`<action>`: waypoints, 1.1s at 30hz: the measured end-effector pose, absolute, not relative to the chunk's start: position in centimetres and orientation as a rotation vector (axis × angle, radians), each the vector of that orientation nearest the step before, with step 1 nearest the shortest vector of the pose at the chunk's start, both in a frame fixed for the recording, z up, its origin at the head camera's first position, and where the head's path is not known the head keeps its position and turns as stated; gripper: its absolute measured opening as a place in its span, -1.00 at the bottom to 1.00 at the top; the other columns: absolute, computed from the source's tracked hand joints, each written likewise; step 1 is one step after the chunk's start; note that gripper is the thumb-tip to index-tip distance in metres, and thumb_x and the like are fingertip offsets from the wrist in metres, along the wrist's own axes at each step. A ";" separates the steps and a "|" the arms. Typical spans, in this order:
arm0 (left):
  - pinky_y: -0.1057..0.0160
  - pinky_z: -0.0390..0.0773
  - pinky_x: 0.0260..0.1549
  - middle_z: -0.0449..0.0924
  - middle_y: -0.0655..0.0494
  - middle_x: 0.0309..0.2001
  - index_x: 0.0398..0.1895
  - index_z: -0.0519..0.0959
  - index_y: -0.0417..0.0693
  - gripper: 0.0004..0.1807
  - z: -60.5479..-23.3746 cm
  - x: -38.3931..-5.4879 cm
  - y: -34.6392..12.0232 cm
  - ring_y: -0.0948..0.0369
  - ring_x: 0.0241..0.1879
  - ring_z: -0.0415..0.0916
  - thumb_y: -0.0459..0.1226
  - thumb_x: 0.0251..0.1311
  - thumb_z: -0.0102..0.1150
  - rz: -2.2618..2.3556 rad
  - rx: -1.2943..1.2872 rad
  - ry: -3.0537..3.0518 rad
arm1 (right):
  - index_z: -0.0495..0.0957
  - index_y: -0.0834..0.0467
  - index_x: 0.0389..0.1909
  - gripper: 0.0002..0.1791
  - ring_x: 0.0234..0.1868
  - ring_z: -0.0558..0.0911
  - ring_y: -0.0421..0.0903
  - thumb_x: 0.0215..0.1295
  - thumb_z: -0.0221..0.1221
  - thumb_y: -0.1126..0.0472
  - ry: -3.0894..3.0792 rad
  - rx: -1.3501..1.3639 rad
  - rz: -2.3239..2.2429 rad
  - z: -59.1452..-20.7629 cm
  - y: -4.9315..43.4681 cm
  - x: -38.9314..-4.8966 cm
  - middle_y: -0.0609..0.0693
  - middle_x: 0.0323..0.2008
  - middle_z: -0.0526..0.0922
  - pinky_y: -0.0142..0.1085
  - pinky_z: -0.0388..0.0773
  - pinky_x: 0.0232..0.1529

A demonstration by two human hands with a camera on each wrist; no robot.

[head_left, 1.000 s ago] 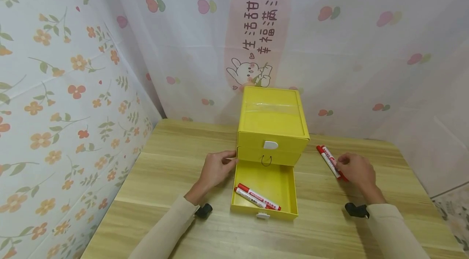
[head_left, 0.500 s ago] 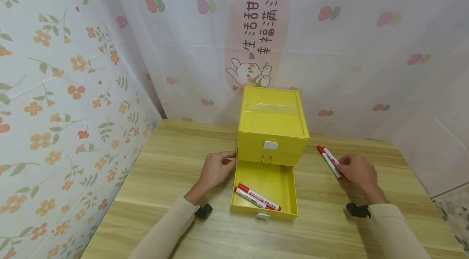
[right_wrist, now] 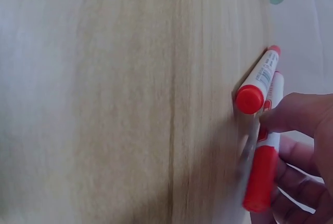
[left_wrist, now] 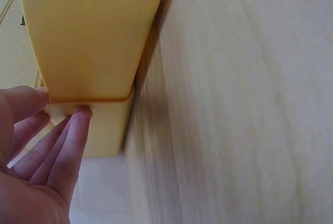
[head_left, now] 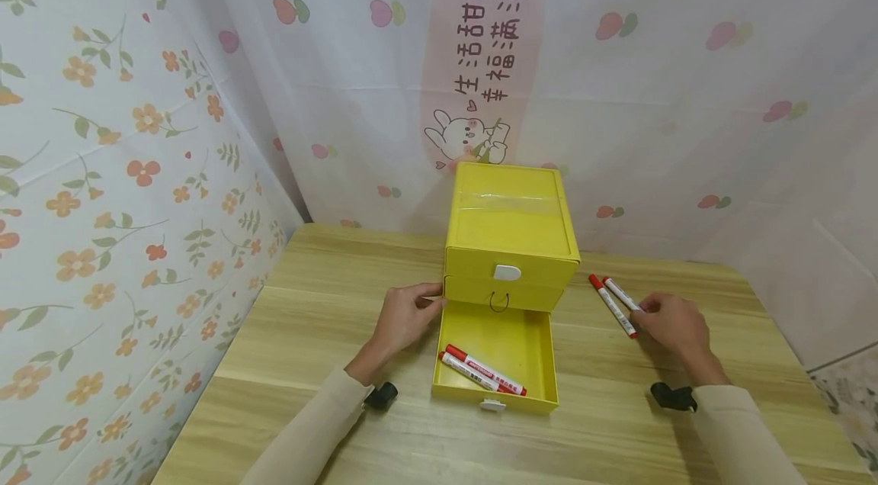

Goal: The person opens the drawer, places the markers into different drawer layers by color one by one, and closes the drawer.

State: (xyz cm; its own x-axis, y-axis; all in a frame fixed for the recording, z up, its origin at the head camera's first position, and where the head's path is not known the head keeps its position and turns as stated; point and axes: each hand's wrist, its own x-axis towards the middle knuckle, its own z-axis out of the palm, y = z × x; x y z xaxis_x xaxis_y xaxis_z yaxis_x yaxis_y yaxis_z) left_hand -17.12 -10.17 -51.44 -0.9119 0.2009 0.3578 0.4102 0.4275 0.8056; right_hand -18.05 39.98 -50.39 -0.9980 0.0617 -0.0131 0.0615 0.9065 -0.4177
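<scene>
A yellow drawer cabinet [head_left: 511, 214] stands on the table, its lower drawer [head_left: 524, 332] pulled out. Two red-and-white whiteboard markers [head_left: 483, 370] lie in that drawer. My left hand [head_left: 405, 317] holds the cabinet's left front corner, with its fingertips [left_wrist: 83, 113] against the yellow side. To the right, my right hand [head_left: 675, 325] pinches a red-capped whiteboard marker [right_wrist: 261, 177] between thumb and fingers. Another whiteboard marker [head_left: 613, 306] lies beside it, not held, and the two cross near their far ends in the head view. The hand hides the held marker's near end there.
The wooden table [head_left: 329, 287] backs onto a patterned curtain [head_left: 658, 149]. A floral curtain [head_left: 137, 203] hangs along its left side. The upper drawer has a white pull tab [head_left: 507, 272] and is closed. A thin dark loop [head_left: 499, 302] hangs below it.
My right hand has shifted slightly to the right with its marker. The two markers on the right have spread apart at their near ends. My left hand has stayed still.
</scene>
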 end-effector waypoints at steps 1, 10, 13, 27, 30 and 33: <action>0.15 0.84 -0.21 0.82 -0.16 0.04 0.13 0.81 -0.29 -0.71 -51.4 -17.1 -10.2 0.03 -0.21 0.88 -0.38 0.40 0.48 -1.482 -0.536 -2.474 | 0.75 0.24 -0.16 -0.67 -0.47 0.45 -0.02 0.35 0.35 0.02 -3.060 -0.095 0.672 -50.4 40.0 -18.0 -0.03 -0.43 0.69 -0.19 0.32 -0.58; 0.15 0.84 -0.21 0.82 -0.16 0.04 0.13 0.81 -0.28 -0.71 -51.5 -17.1 -10.2 0.04 -0.20 0.88 -0.38 0.40 0.48 -1.476 -0.539 -2.471 | 0.74 0.27 -0.12 -0.63 -0.47 0.50 -0.01 0.41 0.34 0.00 -2.972 -0.129 0.657 -50.1 40.0 -17.6 0.01 -0.44 0.69 -0.18 0.34 -0.56; 0.15 0.84 -0.22 0.82 -0.16 0.04 0.13 0.81 -0.29 -0.71 -51.5 -17.2 -10.2 0.03 -0.20 0.88 -0.38 0.40 0.48 -1.483 -0.540 -2.468 | 0.74 0.26 -0.13 -0.64 -0.44 0.53 -0.01 0.40 0.36 -0.01 -2.944 -0.142 0.658 -49.9 39.9 -17.4 0.04 -0.41 0.72 -0.19 0.35 -0.52; 0.14 0.85 -0.23 0.82 -0.16 0.05 0.14 0.80 -0.28 -0.70 -51.6 -17.2 -10.2 0.03 -0.20 0.88 -0.37 0.41 0.47 -1.482 -0.537 -2.472 | 0.73 0.23 -0.12 -0.69 -0.46 0.51 -0.06 0.38 0.29 0.04 -2.876 -0.142 0.700 -48.7 39.3 -16.3 0.05 -0.33 0.77 -0.20 0.35 -0.54; 0.16 0.84 -0.23 0.82 -0.16 0.05 0.14 0.80 -0.28 -0.70 -51.5 -17.2 -10.2 0.03 -0.20 0.88 -0.37 0.41 0.47 -1.483 -0.534 -2.476 | 0.74 0.23 -0.14 -0.70 -0.49 0.48 -0.07 0.36 0.30 0.05 -2.848 -0.108 0.688 -48.3 38.9 -16.0 0.04 -0.37 0.76 -0.21 0.33 -0.58; 0.16 0.84 -0.22 0.82 -0.17 0.05 0.14 0.80 -0.30 -0.70 -51.4 -17.1 -10.2 0.02 -0.20 0.88 -0.38 0.40 0.48 -1.486 -0.532 -2.479 | 0.75 0.23 -0.14 -0.70 -0.51 0.47 -0.07 0.34 0.30 0.06 -2.821 -0.073 0.688 -47.8 38.4 -15.6 0.04 -0.38 0.77 -0.22 0.32 -0.61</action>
